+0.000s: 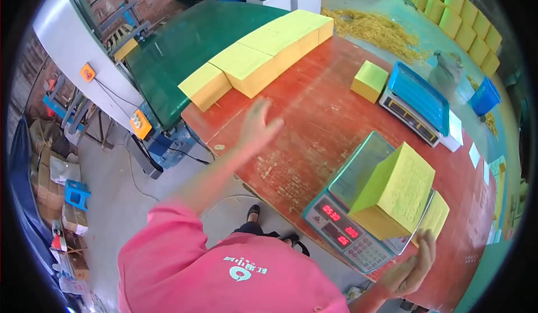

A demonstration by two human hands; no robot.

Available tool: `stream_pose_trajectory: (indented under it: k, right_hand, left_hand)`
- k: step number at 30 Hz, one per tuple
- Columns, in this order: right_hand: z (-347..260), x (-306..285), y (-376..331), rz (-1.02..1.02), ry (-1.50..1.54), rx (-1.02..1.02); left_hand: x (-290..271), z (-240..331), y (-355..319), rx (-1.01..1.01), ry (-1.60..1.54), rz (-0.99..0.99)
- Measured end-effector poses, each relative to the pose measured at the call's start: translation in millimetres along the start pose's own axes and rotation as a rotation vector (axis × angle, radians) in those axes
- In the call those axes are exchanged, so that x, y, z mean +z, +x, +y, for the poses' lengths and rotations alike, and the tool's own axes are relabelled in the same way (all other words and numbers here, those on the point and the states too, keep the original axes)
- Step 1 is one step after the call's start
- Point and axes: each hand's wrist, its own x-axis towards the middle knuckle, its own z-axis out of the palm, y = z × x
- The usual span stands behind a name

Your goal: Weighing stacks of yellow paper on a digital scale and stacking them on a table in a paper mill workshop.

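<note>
My left hand (259, 125) is stretched out over the red table (297, 122), fingers apart and a little blurred, with nothing in it. Beyond it lies a row of yellow paper blocks (246, 66) along the table's far left edge. My right hand (413, 265) is at the near right, its fingers loosely curved and the thumb apart. Its fingertips are close to a low yellow pad (435, 218); whether they touch it I cannot tell. A large yellow paper block (395, 192) rests on the right part of a teal digital scale (350, 232) with lit red digits.
A second scale with a blue tray (419, 97) stands at the far right beside a small yellow block (370, 81). A green conveyor belt (185, 49) adjoins the table's far left. Yellow scraps (381, 30) and stacked yellow bundles (459, 16) are on the floor beyond.
</note>
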Motion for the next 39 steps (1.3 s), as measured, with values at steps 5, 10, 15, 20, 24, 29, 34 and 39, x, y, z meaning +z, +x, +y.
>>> stream_pose_trajectory:
  k: [5, 10, 15, 20, 24, 29, 34, 39]
  right_hand:
    - [-25, 62, -11, -0.326, 0.088, 0.065]
    - [-50, 122, -32, -0.333, 0.11, 0.249]
    - [-66, 174, -54, -0.335, 0.088, 0.357]
    - [-81, 223, -67, -0.389, 0.121, 0.385]
    - [-92, 255, -54, -0.526, 0.17, 0.292]
    - [-81, 296, -40, -0.669, -0.005, 0.13]
    - [-38, 330, -57, -0.715, -0.065, 0.177]
    - [-43, 329, -75, -1.008, -0.001, 0.54]
  left_hand:
    - [-32, -86, 120, -0.036, 0.298, 0.107]
    - [-30, -124, 184, -0.134, 0.532, -0.199]
    - [-15, -159, 193, 0.056, 0.676, -0.314]
    - [-25, -168, 178, 0.3, 0.482, -0.419]
    - [-54, -154, 119, 0.617, 0.294, -0.51]
    - [-112, -107, 44, 0.961, 0.116, -0.809]
    - [-135, -136, -9, 0.863, 0.094, -0.73]
    - [-118, -201, -118, -0.414, -0.685, -0.474]
